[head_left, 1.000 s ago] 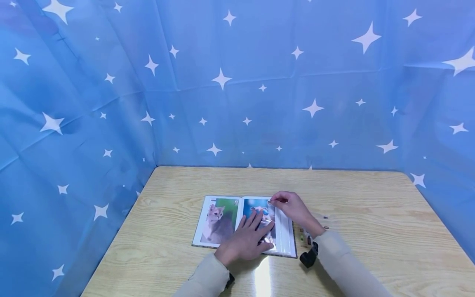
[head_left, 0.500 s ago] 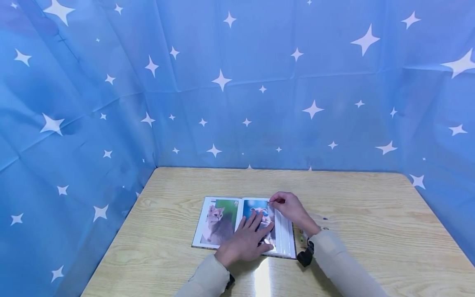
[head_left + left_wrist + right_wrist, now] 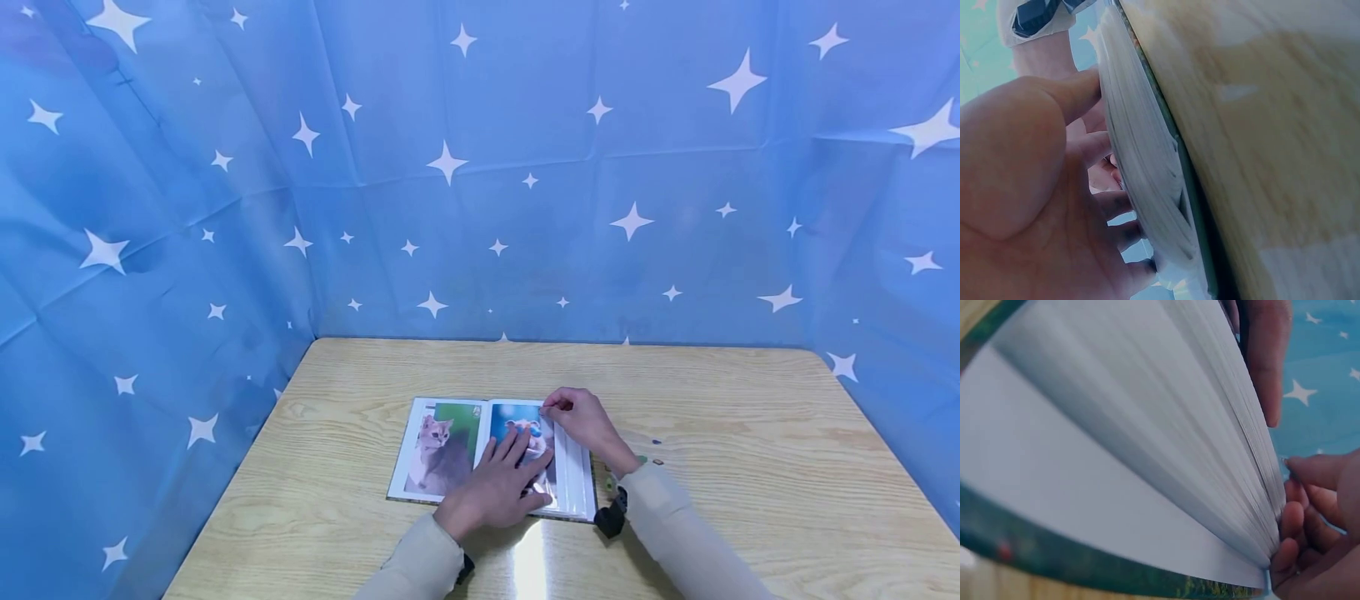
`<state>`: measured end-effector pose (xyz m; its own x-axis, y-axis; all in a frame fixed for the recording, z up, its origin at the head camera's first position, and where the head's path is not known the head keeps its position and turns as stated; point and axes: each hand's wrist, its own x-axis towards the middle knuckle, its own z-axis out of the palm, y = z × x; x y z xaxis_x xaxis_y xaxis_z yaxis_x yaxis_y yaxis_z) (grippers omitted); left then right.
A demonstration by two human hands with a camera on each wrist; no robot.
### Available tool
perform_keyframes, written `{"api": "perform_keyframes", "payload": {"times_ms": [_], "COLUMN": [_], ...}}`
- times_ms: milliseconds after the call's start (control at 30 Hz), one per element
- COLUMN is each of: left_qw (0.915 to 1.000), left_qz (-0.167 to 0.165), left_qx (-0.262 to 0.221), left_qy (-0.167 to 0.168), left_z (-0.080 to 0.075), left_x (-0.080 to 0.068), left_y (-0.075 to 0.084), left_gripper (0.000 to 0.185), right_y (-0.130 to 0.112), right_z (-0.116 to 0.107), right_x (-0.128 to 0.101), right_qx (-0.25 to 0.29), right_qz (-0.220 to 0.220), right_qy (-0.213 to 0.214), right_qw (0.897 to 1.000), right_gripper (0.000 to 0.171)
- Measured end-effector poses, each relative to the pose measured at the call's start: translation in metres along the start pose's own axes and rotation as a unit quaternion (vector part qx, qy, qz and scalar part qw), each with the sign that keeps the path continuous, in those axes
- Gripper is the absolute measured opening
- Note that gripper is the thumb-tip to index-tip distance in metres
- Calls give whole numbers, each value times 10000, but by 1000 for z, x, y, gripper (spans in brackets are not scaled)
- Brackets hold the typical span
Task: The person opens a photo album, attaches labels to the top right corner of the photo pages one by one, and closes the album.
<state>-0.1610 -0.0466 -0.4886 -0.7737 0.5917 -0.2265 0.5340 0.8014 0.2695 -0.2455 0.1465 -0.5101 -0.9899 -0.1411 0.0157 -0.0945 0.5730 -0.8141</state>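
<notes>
A photo album (image 3: 579, 492) lies spread on the table. Its left page shows a cat photo (image 3: 444, 454); a blue-topped animal photo (image 3: 507, 412) is on the right page, partly covered by my left hand (image 3: 497, 490). That hand rests flat there with fingers spread. In the left wrist view it lies along the album's page edges (image 3: 1138, 144). At the right photo's upper right corner, my right hand (image 3: 588, 423) pinches a tiny flat piece (image 3: 1284, 461) between thumb and forefinger. The piece is too small to identify. The right wrist view shows the hand's other fingers against the page stack (image 3: 1147, 394).
Several small coloured bits lie right of the album, among them a dark blue one (image 3: 657, 442) and a brownish one (image 3: 657, 462), some hidden by the right forearm. The wooden table (image 3: 337, 433) reaches back to a blue star-patterned curtain (image 3: 525, 208).
The right wrist and forearm have shifted slightly left, uncovering a green bit beside the cuff. Its fingertips stay near the photo's corner. My left hand has not moved.
</notes>
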Motion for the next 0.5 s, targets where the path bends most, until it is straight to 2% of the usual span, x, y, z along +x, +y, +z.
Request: {"api": "perform_keyframes", "payload": {"times_ms": [500], "left_qw": [10000], "left_qz": [12], "left_qx": [-6], "left_qy": [-1], "left_z": [0], "left_x": [0], "left_y": [0], "left_gripper": [63], "right_y": [4], "right_z": [5], "right_x": [1], "right_qx": [-51], "right_qz": [40], "right_qy": [96], "right_qw": [9999], "right_gripper": [5]}}
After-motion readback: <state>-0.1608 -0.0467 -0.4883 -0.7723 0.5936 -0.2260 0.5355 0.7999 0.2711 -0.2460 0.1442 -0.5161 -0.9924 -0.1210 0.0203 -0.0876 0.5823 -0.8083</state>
